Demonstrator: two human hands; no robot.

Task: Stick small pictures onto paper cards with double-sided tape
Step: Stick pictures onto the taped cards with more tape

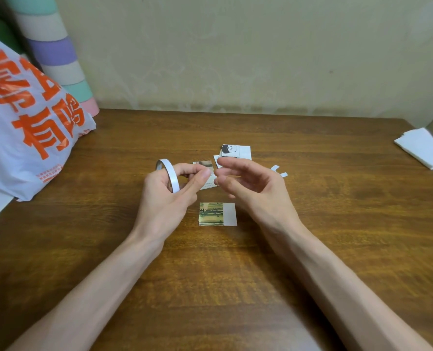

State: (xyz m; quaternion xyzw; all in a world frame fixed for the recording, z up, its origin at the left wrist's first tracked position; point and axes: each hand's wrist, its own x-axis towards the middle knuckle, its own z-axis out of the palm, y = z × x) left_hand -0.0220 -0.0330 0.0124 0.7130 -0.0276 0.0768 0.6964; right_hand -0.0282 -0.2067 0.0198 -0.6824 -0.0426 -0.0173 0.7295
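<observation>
Grips a narrow white roll of double-sided tape (169, 175) in the left hand (168, 196), fingers curled round the ring, thumb and forefinger stretched rightward past its rim. Holds the roll on edge above the brown wooden table (324, 224), just left of centre. Keeps the right hand (248, 184) close against the left fingertips, fingers half curled, thumb above forefinger. Cannot tell whether anything is pinched there, any tape end being too small to make out.

On the near side of the hands, flat on the table: a small rectangular white paper card (218, 214), with a green bamboo picture over its left part and a bare white strip at its right.

Behind the hands, partly hidden: another small card with a brownish picture (205, 164).

Farther and to the right: a small heap of white cards topped by a black-and-white panda picture (236, 151).

Right of the right hand: two tiny white paper scraps (275, 167), slightly apart.

At far left: a white plastic bag printed with large orange characters (25, 127). Behind it, a tall pastel-striped cylinder (55, 49) by the beige wall (235, 59).

At the far right edge: a folded stack of white tissue paper (424, 148).
</observation>
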